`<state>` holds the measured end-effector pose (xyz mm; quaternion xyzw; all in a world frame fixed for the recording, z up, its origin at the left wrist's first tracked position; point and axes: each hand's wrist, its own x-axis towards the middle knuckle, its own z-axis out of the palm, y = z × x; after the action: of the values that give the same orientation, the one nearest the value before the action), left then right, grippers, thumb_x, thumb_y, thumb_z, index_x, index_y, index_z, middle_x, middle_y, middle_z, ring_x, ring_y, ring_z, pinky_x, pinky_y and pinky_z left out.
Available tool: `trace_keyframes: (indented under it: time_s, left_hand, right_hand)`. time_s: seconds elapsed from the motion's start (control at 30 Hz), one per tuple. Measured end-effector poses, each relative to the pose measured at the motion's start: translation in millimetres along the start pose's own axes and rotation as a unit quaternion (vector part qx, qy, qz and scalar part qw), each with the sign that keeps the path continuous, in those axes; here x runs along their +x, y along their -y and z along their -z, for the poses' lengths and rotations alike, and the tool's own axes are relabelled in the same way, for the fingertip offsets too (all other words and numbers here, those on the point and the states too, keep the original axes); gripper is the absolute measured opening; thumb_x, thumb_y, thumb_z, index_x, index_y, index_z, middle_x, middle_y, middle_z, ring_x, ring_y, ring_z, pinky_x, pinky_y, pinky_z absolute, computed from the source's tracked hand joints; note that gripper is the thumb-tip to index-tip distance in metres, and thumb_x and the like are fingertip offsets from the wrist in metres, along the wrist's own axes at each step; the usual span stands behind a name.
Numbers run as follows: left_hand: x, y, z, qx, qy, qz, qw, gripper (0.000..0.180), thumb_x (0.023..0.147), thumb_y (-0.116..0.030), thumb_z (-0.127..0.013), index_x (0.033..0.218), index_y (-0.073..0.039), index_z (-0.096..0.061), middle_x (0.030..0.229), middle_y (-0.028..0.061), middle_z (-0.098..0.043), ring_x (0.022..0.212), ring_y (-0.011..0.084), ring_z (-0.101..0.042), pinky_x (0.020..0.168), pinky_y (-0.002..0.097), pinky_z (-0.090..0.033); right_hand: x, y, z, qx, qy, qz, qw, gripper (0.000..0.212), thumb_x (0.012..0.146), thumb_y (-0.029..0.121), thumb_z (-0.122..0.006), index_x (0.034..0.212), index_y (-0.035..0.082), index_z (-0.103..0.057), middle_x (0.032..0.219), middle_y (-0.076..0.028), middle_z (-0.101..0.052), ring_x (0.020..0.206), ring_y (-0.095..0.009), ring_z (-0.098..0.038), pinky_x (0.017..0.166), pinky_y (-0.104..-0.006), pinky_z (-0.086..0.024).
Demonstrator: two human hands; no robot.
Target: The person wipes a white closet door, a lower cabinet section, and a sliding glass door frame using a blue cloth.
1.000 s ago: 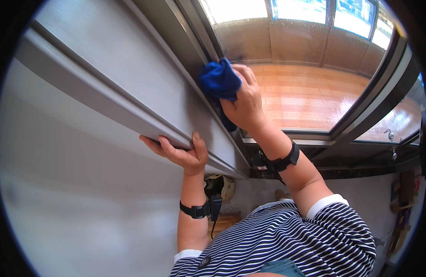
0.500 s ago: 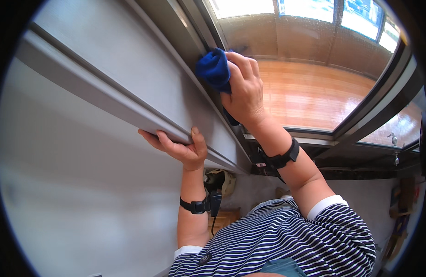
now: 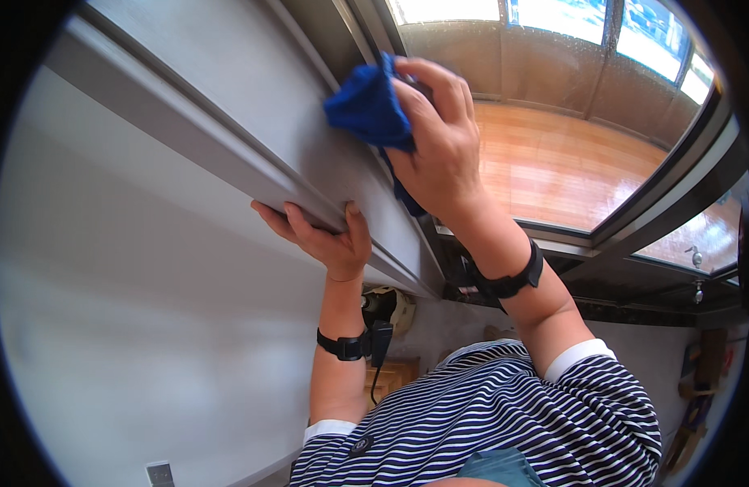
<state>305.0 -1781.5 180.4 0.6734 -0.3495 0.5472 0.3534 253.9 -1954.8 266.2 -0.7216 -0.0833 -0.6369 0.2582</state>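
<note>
A blue cloth [image 3: 368,107] is bunched in my right hand [image 3: 449,158], whose fingers are closed around it. The cloth hangs over the grey frame panel [image 3: 297,105], beside the metal edge of the window, and a darker fold of it drops below my palm. My left hand [image 3: 335,242] grips the raised outer edge of the same grey frame. Its thumb lies on the frame's face, and its fingers curl along the side toward the wall. Black straps circle both of my forearms.
The glass pane [image 3: 545,154] in its dark metal frame stands to the right, with a wood-toned surface seen through it. A pale wall [image 3: 131,284] fills the left. Below are a cream-coloured container [image 3: 400,312] and a wooden piece [image 3: 391,377]. A wall socket [image 3: 159,473] sits low left.
My right hand has lifted the cloth from the window's edge channel up and left over the grey panel. My left hand keeps its grip on the frame edge; the whole view has shifted slightly.
</note>
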Motion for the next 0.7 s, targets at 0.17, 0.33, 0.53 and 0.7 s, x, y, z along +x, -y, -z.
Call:
trace_keyframes:
  time_s: [0.17,0.33,0.53,0.7]
  left_hand:
    - [-1.6,0.5,3.3,0.006,0.012,-0.010,1.000,0.078,0.092,-0.028,-0.060,0.149,-0.004,-0.014,0.152,0.0347,-0.001,0.143,0.0470,-0.007,0.111,0.0566,-0.015]
    - [0.7,-0.1,9.4,0.020,0.031,-0.016,0.999,0.081,0.091,-0.023,-0.060,0.150,-0.004,-0.009,0.154,0.0319,0.001,0.144,0.0453,-0.004,0.114,0.0552,-0.012]
    - [1.3,0.0,6.7,0.042,0.041,-0.012,0.998,0.080,0.092,-0.024,-0.060,0.151,-0.004,-0.010,0.154,0.0317,0.001,0.144,0.0451,-0.005,0.113,0.0551,-0.013]
    - [3.2,-1.3,5.1,0.001,0.029,-0.008,1.000,0.078,0.092,-0.025,-0.059,0.151,-0.006,-0.011,0.154,0.0311,0.001,0.143,0.0440,-0.007,0.112,0.0557,-0.017]
  right_hand:
    - [4.2,4.8,-45.9,-0.175,-0.030,0.076,0.981,0.029,0.073,0.015,-0.062,0.101,0.015,-0.068,0.123,-0.009,-0.050,0.105,-0.029,-0.051,0.083,-0.0370,-0.043]
    - [-62.6,-2.7,-36.2,-0.184,0.087,0.034,0.978,0.024,0.072,0.018,-0.063,0.095,0.015,-0.070,0.137,-0.012,-0.043,0.115,-0.030,-0.045,0.087,-0.0385,-0.040]
    - [-51.3,4.7,-14.0,-0.096,0.108,-0.042,0.989,0.020,0.070,0.008,-0.067,0.089,0.011,-0.070,0.141,-0.018,-0.038,0.114,-0.033,-0.048,0.086,-0.0405,-0.046]
    - [-2.9,16.2,-31.9,-0.091,-0.036,0.005,0.995,0.021,0.066,0.007,-0.067,0.086,0.009,-0.070,0.143,-0.020,-0.038,0.110,-0.033,-0.049,0.086,-0.0398,-0.046]
